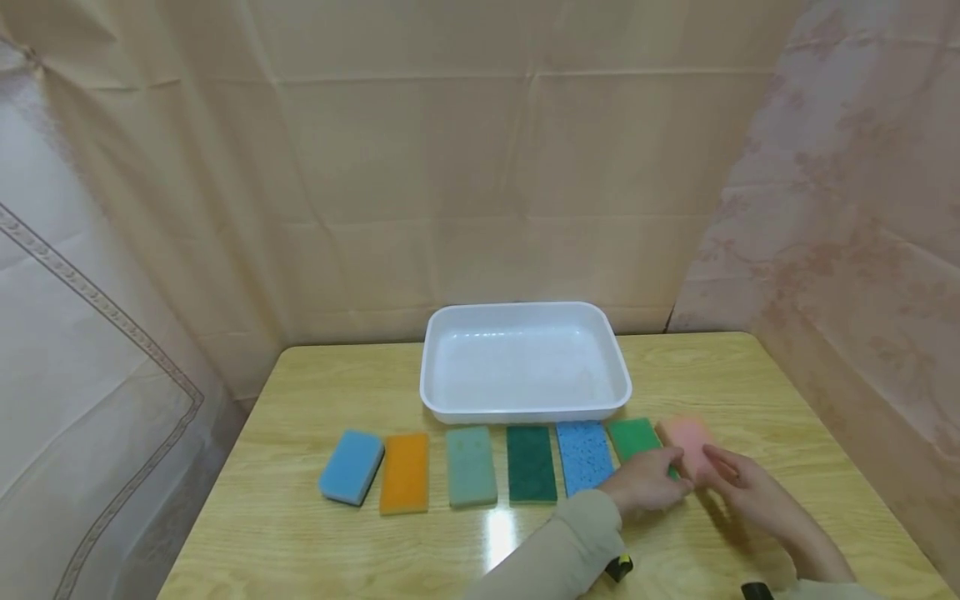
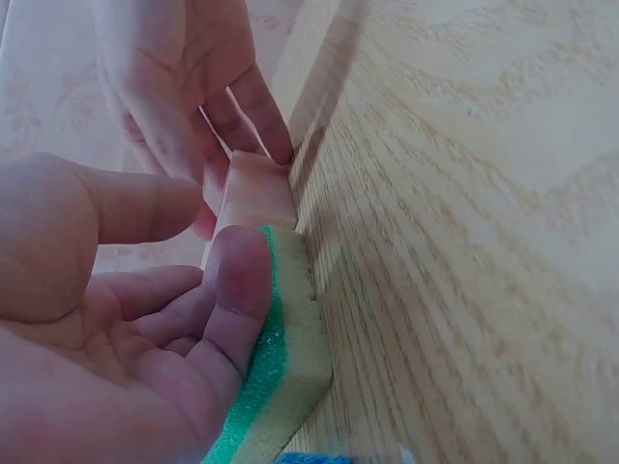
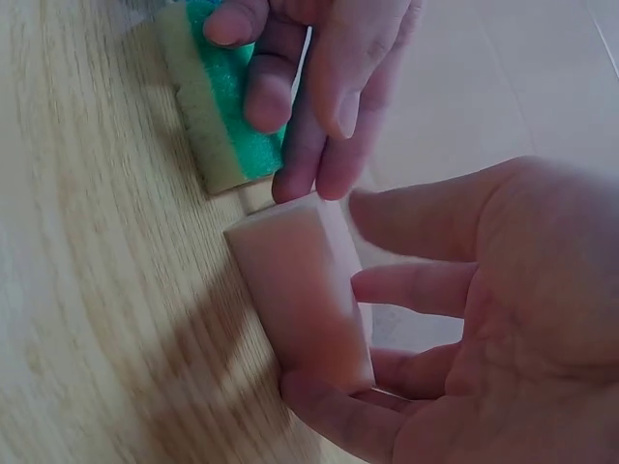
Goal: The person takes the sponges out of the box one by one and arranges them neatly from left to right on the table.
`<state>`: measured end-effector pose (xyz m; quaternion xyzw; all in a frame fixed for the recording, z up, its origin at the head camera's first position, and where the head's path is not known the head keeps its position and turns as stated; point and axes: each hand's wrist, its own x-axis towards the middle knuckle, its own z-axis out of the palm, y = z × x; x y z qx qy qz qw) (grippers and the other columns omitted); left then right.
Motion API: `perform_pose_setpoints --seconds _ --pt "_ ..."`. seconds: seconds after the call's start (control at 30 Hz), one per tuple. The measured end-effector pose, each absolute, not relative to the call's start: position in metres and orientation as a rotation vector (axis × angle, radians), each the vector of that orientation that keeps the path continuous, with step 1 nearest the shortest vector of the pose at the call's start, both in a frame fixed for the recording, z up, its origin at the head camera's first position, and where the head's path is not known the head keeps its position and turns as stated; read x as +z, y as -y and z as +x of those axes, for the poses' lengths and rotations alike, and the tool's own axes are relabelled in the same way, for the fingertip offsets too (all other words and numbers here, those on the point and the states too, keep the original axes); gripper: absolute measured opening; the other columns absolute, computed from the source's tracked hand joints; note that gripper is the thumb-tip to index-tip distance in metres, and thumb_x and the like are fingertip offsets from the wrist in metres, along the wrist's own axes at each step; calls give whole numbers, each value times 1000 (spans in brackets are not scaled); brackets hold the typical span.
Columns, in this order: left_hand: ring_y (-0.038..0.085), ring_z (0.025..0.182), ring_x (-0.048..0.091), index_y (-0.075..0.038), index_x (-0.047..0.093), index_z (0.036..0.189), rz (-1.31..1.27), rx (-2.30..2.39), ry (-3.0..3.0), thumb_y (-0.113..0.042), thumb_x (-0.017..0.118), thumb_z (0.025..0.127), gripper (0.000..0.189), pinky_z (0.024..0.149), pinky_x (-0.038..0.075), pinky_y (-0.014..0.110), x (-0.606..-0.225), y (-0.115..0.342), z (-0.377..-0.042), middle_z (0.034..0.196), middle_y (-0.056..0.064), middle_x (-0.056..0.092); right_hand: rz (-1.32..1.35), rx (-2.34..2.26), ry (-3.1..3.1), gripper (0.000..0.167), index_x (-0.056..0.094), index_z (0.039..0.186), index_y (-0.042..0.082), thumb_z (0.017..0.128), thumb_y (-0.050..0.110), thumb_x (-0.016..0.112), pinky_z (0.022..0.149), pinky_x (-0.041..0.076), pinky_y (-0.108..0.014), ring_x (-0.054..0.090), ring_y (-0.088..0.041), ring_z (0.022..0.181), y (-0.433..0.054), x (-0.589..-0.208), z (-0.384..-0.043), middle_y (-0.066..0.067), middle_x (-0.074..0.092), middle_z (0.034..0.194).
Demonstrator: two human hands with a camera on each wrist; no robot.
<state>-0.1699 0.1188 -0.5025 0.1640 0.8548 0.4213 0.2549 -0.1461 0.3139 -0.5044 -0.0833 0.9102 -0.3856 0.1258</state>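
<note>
A pink sponge (image 1: 686, 440) lies at the right end of a row on the table. My right hand (image 1: 757, 497) holds it, fingers bent about its side and near end in the right wrist view. Beside it sits a green sponge (image 1: 628, 435) with a cream foam layer (image 2: 308, 353), partly covered by my left hand (image 1: 647, 482). The left hand's fingers are loosely bent over the green sponge, and fingertips (image 3: 295, 184) reach the corner of the pink sponge (image 3: 300, 290) in the right wrist view.
Leftward along the row lie a speckled blue sponge (image 1: 583, 454), a dark green pad (image 1: 531, 465), a pale green sponge (image 1: 471, 467), an orange sponge (image 1: 405, 475) and a tilted blue sponge (image 1: 351, 465). Behind them stands a white tray (image 1: 525, 416). Cloth (image 1: 480, 192) hangs around the table.
</note>
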Motion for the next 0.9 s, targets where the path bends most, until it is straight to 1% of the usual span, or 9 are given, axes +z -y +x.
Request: perform_pose_setpoints --seconds 0.07,0.17,0.33,0.43,0.57,0.67,0.77,0.9 --pt "2 113 55 -27 51 144 446 1140 -2328 -34 63 96 50 98 47 29 -503 -119 -170 131 -14 59 -272 -1095 -2672 62 34 140 -21 105 28 50 96 42 -66 44 -60 123 -314 -505 -148 -42 35 142" --pt "4 122 52 -28 52 144 440 1147 -2316 -35 61 97 48 103 45 32 -503 -117 -172 132 -16 58 -288 -1061 -2700 58 38 138 -21 104 23 54 95 44 -64 47 -58 121 -315 -506 -150 -42 38 140" --pt "3 123 52 -26 53 142 484 1160 -2296 -32 60 98 45 103 44 29 -501 -114 -176 128 -16 60 -215 -955 -2760 57 41 139 -17 102 24 57 95 44 -64 48 -56 122 -313 -506 -156 -38 42 140" --pt "3 123 52 -25 53 143 498 1173 -2286 -30 60 98 46 102 43 28 -501 -113 -177 129 -15 60 -197 -912 -2800 54 43 138 -16 101 22 58 93 45 -64 49 -56 120 -310 -506 -159 -38 44 138" --pt "4 129 48 -24 51 145 470 1196 -2262 -30 60 98 49 106 40 28 -502 -112 -177 137 -15 56 -189 -881 -2831 51 43 136 -18 99 15 59 93 45 -63 52 -56 117 -307 -507 -163 -39 46 135" --pt "4 132 45 -24 50 146 467 1191 -2273 -30 61 98 49 109 38 29 -502 -112 -177 143 -16 51 -154 -857 -2829 52 42 136 -18 100 15 58 95 44 -64 49 -56 120 -305 -508 -166 -40 45 135" --pt "4 134 43 -26 50 146 473 1168 -2296 -29 60 98 50 109 38 29 -502 -112 -176 145 -17 48 -149 -861 -2838 51 43 135 -19 100 14 58 95 43 -64 46 -57 121 -304 -508 -167 -41 46 134" --pt "3 133 43 -28 50 146 455 1172 -2297 -28 61 97 50 109 38 30 -501 -111 -175 144 -17 49 -201 -880 -2884 48 45 131 -21 98 9 60 94 43 -65 48 -58 119 -302 -507 -167 -42 49 129"
